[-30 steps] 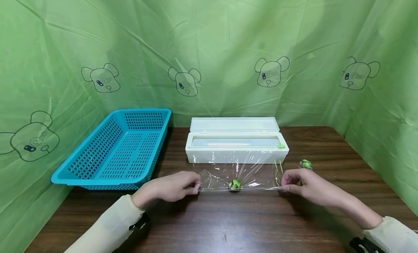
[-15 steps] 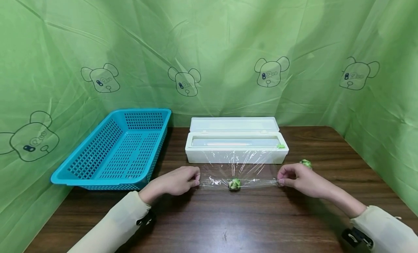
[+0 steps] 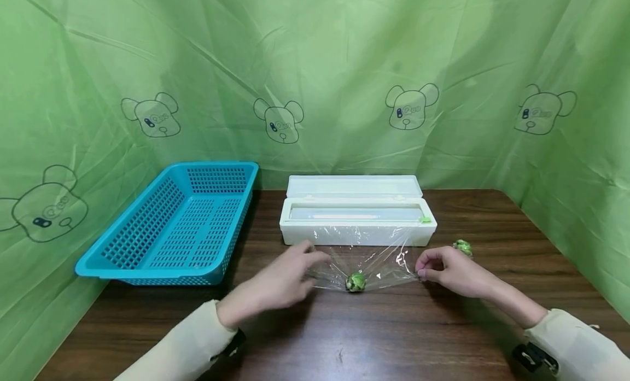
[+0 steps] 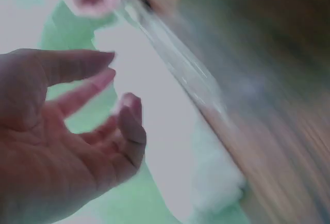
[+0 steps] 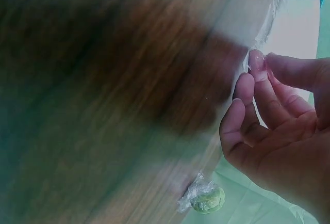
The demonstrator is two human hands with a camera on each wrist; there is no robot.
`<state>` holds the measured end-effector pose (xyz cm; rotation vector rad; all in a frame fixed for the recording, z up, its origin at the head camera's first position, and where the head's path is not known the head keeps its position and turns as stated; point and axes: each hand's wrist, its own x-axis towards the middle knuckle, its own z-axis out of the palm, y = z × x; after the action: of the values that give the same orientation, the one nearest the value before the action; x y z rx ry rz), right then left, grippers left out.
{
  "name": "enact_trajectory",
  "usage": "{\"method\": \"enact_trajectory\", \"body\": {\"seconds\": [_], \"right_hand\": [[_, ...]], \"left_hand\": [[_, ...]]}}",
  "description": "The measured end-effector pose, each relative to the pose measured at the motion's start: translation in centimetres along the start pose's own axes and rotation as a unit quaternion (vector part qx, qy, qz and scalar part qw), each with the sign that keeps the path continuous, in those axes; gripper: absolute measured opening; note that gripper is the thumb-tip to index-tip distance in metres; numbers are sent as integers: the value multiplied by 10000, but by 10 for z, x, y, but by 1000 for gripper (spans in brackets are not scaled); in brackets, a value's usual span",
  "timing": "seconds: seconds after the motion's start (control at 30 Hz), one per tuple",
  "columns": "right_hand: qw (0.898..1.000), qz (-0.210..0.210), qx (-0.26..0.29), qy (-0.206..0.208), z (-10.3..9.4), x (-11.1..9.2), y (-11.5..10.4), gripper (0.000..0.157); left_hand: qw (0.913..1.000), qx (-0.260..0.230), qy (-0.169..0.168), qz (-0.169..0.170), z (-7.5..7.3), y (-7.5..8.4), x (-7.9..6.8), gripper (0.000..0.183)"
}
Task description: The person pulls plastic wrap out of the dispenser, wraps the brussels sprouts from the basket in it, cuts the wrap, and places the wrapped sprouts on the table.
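A sheet of clear plastic wrap [image 3: 389,269] stretches from the white dispenser box [image 3: 358,234] toward the near side of the table. Under or against its front edge sits a small round green vegetable, like a Brussels sprout [image 3: 356,282]. My right hand [image 3: 460,271] pinches the wrap's right corner between thumb and index finger. At the wrap's left side is my left hand [image 3: 280,280], blurred, its fingers spread. In the left wrist view, thumb and fingers of the left hand [image 4: 77,131] stand apart with nothing between them.
A blue perforated basket [image 3: 216,244] stands on the left of the wooden table [image 3: 394,337]. Behind my right hand lies another green vegetable [image 3: 462,247], wrapped in film in the right wrist view. The box's lid [image 3: 351,186] is raised; green cloth hangs behind.
My left hand has let go of the wrap's left corner and moved right and slightly up, fingers spreading. The wrap's left side has slackened. My right hand shifted slightly left, still pinching its corner.
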<state>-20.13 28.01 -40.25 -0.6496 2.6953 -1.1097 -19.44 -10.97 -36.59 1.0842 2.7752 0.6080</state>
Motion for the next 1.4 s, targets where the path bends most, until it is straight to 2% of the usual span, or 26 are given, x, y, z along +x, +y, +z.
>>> {"method": "enact_trajectory", "body": {"seconds": [0.1, 0.2, 0.27, 0.47, 0.57, 0.73, 0.83, 0.93, 1.13, 1.27, 1.4], "right_hand": [[10000, 62, 11, 14, -1, 0, -1, 5], [9999, 107, 41, 42, -1, 0, -2, 6], [9999, 115, 73, 26, 0, 0, -3, 4], [9998, 147, 161, -3, 3, 0, -4, 5], [9998, 126, 159, -31, 2, -1, -5, 4], [9997, -19, -214, 143, -2, -1, -12, 4], [9965, -264, -585, 534, 1, 0, -25, 10], [9905, -681, -862, 830, 10, 4, -43, 15], [9790, -1487, -1240, 639, 39, 22, -72, 21], [9690, -1754, -1646, 558, 53, 36, -79, 22], [9640, -1835, -1825, 612, 62, 45, -78, 23]], "left_hand": [[9968, 335, 88, 727, 9, 22, 4, 39], [9915, 784, 197, 1020, 19, 33, 13, 32], [9909, 896, 341, 943, 25, 35, 20, 30], [9974, 388, 563, 228, 39, 35, 42, 25], [9979, 307, 558, 67, 42, 34, 50, 21], [9987, -317, 359, -151, 40, 31, 58, 19], [9977, -598, 257, -200, 38, 28, 60, 19], [9972, -702, 191, -152, 35, 25, 62, 18], [9964, -842, 97, -85, 32, 19, 69, 15], [9958, -917, -5, -83, 30, 15, 72, 14], [9954, -947, -116, -134, 31, 11, 75, 15]]}}
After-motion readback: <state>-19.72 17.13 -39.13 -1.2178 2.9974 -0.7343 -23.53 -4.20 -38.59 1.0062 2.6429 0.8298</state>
